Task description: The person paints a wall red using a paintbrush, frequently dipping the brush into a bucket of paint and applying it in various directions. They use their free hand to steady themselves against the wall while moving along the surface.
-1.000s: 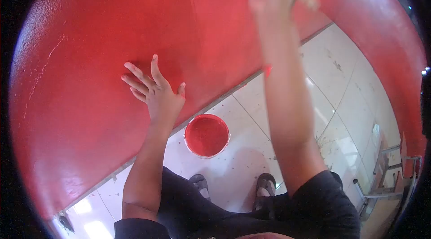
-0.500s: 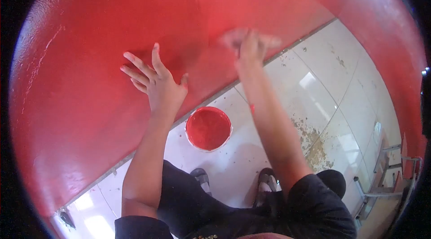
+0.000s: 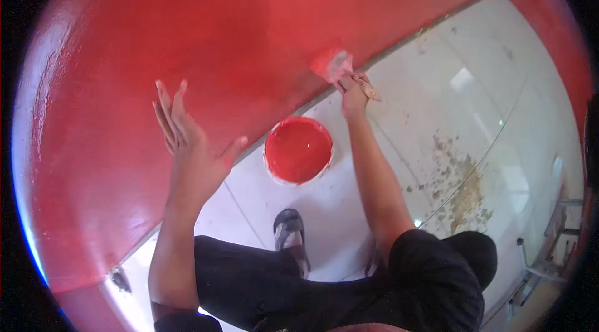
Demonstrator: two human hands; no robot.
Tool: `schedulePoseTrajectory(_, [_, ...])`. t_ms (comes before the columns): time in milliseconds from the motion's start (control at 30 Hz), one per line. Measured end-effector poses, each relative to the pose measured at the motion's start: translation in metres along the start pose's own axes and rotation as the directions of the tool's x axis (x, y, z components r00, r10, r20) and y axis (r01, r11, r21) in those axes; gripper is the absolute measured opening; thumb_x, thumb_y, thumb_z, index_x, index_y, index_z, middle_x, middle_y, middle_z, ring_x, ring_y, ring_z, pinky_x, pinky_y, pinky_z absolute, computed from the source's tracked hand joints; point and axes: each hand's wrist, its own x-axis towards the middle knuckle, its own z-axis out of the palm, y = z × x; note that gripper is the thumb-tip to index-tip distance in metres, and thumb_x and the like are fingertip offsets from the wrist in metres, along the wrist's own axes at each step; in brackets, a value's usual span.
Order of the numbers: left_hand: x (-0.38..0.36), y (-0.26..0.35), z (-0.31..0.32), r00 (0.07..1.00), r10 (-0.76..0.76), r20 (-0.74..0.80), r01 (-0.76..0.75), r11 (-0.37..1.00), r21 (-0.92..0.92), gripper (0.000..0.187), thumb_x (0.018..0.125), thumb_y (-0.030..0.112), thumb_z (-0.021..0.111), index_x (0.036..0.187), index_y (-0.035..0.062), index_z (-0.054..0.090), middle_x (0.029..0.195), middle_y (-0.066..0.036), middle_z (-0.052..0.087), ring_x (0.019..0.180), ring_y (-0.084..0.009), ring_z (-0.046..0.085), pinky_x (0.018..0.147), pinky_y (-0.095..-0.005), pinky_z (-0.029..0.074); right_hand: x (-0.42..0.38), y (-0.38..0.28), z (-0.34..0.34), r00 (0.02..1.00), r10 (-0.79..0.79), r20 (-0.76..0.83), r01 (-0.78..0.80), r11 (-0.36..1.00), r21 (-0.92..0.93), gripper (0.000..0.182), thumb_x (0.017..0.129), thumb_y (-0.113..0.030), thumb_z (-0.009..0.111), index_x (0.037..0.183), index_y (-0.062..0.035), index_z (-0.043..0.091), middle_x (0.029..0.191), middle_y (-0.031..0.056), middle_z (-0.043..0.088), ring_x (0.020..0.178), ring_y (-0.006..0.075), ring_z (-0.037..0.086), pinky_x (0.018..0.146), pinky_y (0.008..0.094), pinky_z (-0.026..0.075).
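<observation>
We take the paint bucket (image 3: 298,150) as our landmark: it stands open on the white floor tiles (image 3: 437,120), full of red paint, just out from the foot of the red wall (image 3: 187,33). Up and to the right of the bucket, our right hand (image 3: 354,90) is closed around the handle of a paintbrush (image 3: 334,65), whose loaded bristles meet the wall low down, close to where it joins the floor. Left of the bucket, our left hand (image 3: 190,139) is spread flat with fingers apart, against the wall or just off it; we cannot tell which. The two hands are well apart.

The risks, as we judge them: the brush works so near the joint that a stray stroke could smear red onto the tiles. If that stretch of wall is wet, the left palm would mark the coat. The sandalled foot (image 3: 290,232) is planted near the bucket on its near side, so a shift of balance could tip it.
</observation>
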Motion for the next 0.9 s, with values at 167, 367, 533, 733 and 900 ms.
schedulePoseTrajectory(167, [-0.029,0.0,0.007,0.922,0.005,0.387,0.012,0.999,-0.042,0.099,0.072,0.025,0.081,0.148,0.0108,0.02,0.155,-0.022,0.012,0.142,-0.0478,0.011,0.114,-0.0538,0.022,-0.009,0.002,-0.082,0.971,0.127,-0.205,-0.159,0.976,-0.15,0.026,0.08,0.002,0.059,0.086,-0.0141,0.04,0.088,0.0052,0.058,0.079,0.0222,0.063,0.076,0.0409,0.057])
schedulePoseTrajectory(367, [-0.035,0.01,0.065,0.445,0.111,0.889,-0.163,0.986,-0.041,0.101,0.07,0.032,0.082,0.149,0.0098,0.024,0.152,-0.021,0.026,0.14,-0.0417,0.023,0.112,-0.0519,0.027,-0.019,-0.016,-0.101,0.942,0.192,-0.274,-0.187,0.981,0.045,0.027,0.078,0.003,0.057,0.09,-0.0147,0.04,0.089,0.0061,0.059,0.079,0.0232,0.064,0.077,0.0425,0.057])
schedulePoseTrajectory(533, [-0.07,0.04,0.095,0.266,0.093,0.959,-0.298,0.954,-0.01,0.102,0.071,0.041,0.08,0.149,0.0091,0.024,0.149,-0.019,0.031,0.13,-0.0401,0.035,0.104,-0.0553,0.033,-0.011,-0.032,-0.103,0.959,0.161,-0.234,-0.13,0.981,0.14,0.026,0.079,0.001,0.056,0.093,-0.0148,0.041,0.09,0.0069,0.061,0.084,0.0238,0.065,0.08,0.0415,0.057])
schedulePoseTrajectory(733, [-0.081,0.032,0.083,0.424,0.093,0.901,-0.103,0.993,-0.054,0.084,0.072,0.029,0.08,0.14,0.006,0.035,0.14,-0.017,0.043,0.123,-0.0399,0.043,0.1,-0.0481,0.04,-0.011,-0.044,-0.125,0.927,0.119,-0.355,-0.033,0.971,0.238,0.027,0.083,0.0,0.058,0.096,-0.0162,0.041,0.094,0.0068,0.061,0.089,0.0231,0.064,0.083,0.0417,0.056])
schedulePoseTrajectory(900, [-0.056,0.023,0.076,0.63,0.194,0.752,-0.224,0.973,-0.063,0.067,0.074,0.027,0.078,0.13,0.005,0.049,0.129,-0.015,0.055,0.113,-0.0356,0.05,0.098,-0.0466,0.042,-0.02,-0.032,-0.132,0.902,0.1,-0.421,0.016,0.965,0.263,0.03,0.082,0.001,0.059,0.098,-0.0164,0.041,0.098,0.0079,0.06,0.089,0.023,0.064,0.084,0.0435,0.055])
